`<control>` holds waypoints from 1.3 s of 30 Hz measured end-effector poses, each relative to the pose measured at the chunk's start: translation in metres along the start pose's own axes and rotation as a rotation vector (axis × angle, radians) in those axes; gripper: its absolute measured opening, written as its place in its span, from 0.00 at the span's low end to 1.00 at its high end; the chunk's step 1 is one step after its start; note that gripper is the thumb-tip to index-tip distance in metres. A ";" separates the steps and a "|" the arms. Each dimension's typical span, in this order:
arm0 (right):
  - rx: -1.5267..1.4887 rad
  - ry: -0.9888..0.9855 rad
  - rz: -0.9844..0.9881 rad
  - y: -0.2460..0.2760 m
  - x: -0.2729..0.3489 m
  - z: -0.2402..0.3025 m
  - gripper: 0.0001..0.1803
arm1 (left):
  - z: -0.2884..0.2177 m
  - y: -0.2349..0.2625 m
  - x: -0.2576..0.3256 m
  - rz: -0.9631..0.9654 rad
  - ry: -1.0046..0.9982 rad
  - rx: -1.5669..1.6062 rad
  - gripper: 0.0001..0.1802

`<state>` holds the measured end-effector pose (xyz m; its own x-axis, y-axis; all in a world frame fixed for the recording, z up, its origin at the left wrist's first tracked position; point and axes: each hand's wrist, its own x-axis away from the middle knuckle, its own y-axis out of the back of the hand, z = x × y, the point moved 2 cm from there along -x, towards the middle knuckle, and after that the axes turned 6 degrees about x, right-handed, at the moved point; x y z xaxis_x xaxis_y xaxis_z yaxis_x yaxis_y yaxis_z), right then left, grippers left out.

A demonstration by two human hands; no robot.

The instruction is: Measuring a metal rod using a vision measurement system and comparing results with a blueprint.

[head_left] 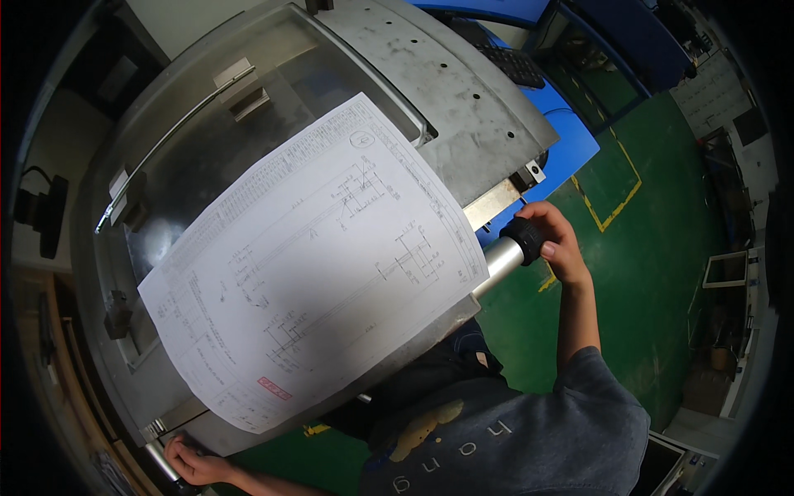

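With my right hand I grip a ribbed black knob, fingers and thumb round it. The knob sits on the end of a silver cylinder at the right side of the metal stage. At the near left corner my left hand is curled round a second silver cylinder with a dark end, partly hidden. A large white technical drawing with a red stamp lies over the stage. Beyond it a thin shiny rod rests on two blocks above the glass plate.
A blue table with a dark keyboard stands at the far right. Green floor with yellow lines spreads to the right. A dark clamp-like part sits on the stage's left edge, and wooden shelving stands beyond it.
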<state>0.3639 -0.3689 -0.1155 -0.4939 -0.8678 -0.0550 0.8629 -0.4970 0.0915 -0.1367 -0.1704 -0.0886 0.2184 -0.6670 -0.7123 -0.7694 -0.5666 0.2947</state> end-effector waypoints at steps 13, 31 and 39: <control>-0.009 0.006 -0.004 0.000 0.000 -0.002 0.29 | 0.003 0.000 -0.001 0.005 -0.051 0.025 0.08; -0.001 0.005 -0.007 0.002 -0.001 -0.001 0.29 | 0.003 0.000 0.000 0.001 0.024 -0.015 0.09; -0.066 0.014 0.043 0.002 0.002 -0.004 0.28 | 0.027 0.014 -0.002 0.046 -0.013 -0.012 0.10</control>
<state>0.3649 -0.3719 -0.1194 -0.4554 -0.8878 -0.0669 0.8886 -0.4579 0.0284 -0.1637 -0.1639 -0.1007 0.1747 -0.6863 -0.7061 -0.7715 -0.5410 0.3349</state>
